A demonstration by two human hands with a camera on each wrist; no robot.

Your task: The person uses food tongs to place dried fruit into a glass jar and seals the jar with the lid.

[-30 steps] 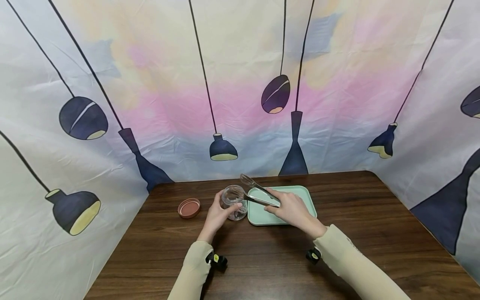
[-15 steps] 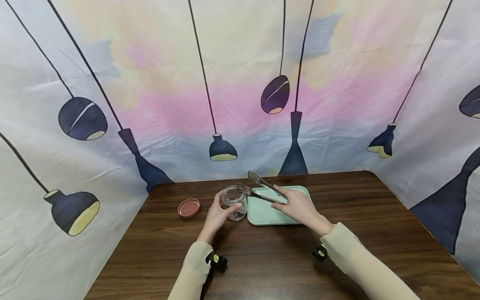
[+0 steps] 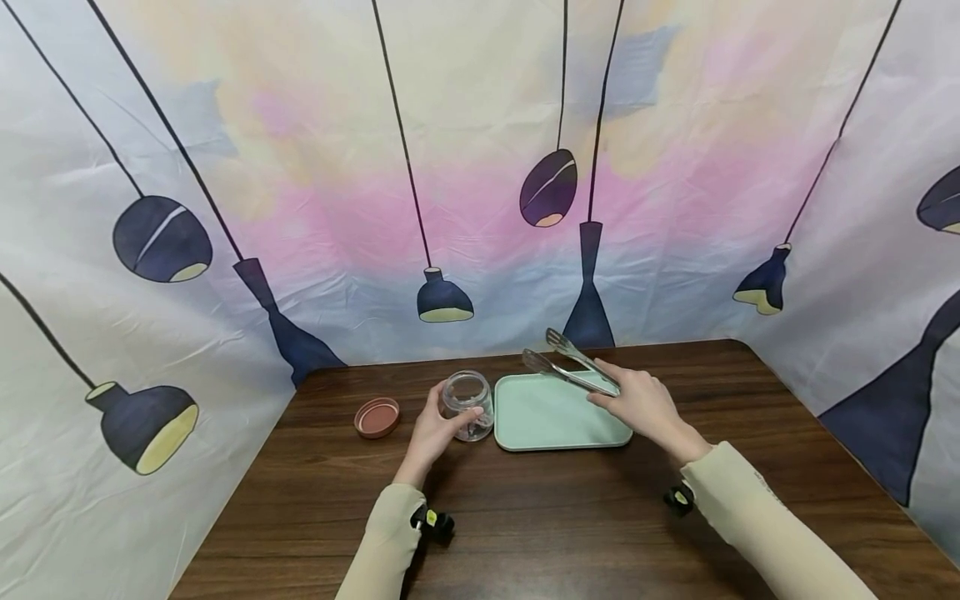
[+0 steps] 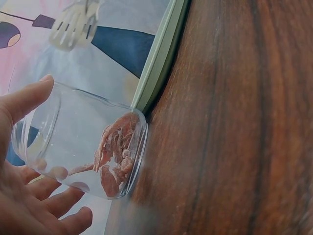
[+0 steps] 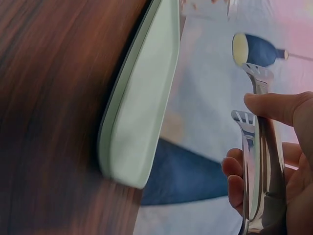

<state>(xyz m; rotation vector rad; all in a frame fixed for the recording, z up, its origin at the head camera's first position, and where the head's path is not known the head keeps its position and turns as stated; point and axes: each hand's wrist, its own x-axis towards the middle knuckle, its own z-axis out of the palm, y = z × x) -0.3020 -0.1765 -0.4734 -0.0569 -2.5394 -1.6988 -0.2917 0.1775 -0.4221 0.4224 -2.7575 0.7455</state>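
Observation:
My left hand (image 3: 435,427) holds a clear jar (image 3: 468,407) upright on the table, thumb on one side and fingers on the other. In the left wrist view, reddish-brown dried strips (image 4: 117,152) lie at the bottom of the open jar. Above the back right part of a pale green tray (image 3: 558,417), my right hand (image 3: 643,404) grips metal tongs (image 3: 573,372). Their slotted tips stand apart and point left and away, with nothing between them. No food shows on the tray's surface.
A reddish-brown round lid (image 3: 377,417) lies on the wooden table (image 3: 510,517) left of the jar. Directly right of the jar stands the tray. A fabric backdrop (image 3: 480,208) printed with lamps hangs behind the table's back edge.
My right hand has carried the tongs from over the jar's mouth to the right, across the tray. The left hand and jar have stayed put.

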